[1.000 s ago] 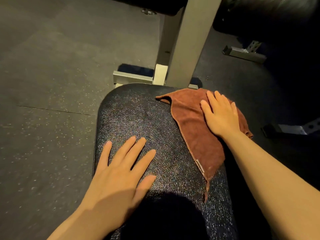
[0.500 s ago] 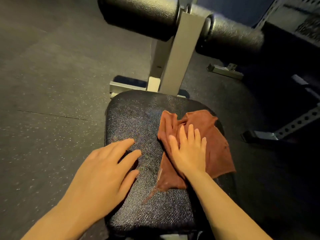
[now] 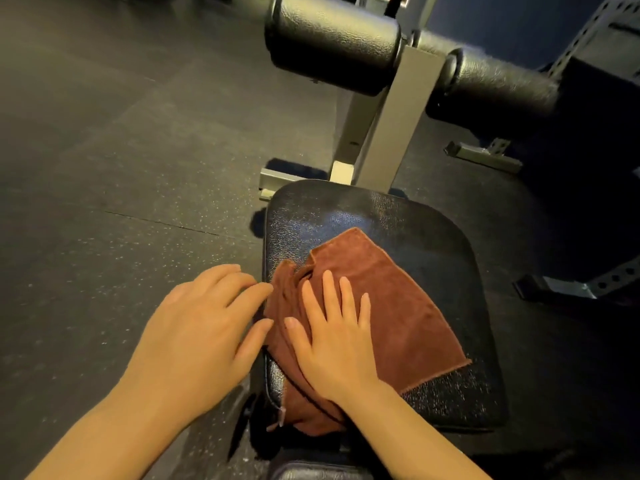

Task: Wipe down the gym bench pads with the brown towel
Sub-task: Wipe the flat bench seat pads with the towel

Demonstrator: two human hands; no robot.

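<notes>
A black textured bench seat pad (image 3: pixel 398 216) fills the centre of the head view. The brown towel (image 3: pixel 398 306) lies spread over its left and middle part, bunched at the left edge, with a corner hanging off the near left. My right hand (image 3: pixel 332 337) presses flat on the towel, fingers straight and spread. Just off the pad's left edge, my left hand (image 3: pixel 201 334) hovers with relaxed fingers, its fingertips at the towel's bunched edge. Two black roller pads (image 3: pixel 332 46) sit on the frame beyond the seat.
A grey steel upright (image 3: pixel 391 116) rises behind the seat, with its foot on the dark speckled rubber floor (image 3: pixel 104 168). Other grey frame parts (image 3: pixel 485 155) and a perforated bar (image 3: pixel 588 289) lie to the right. Another pad's edge (image 3: pixel 311 471) shows at the bottom.
My right hand has dragged the towel from the pad's far right toward the near left edge. My left hand slid off the pad to its left side. The view has tilted up.
</notes>
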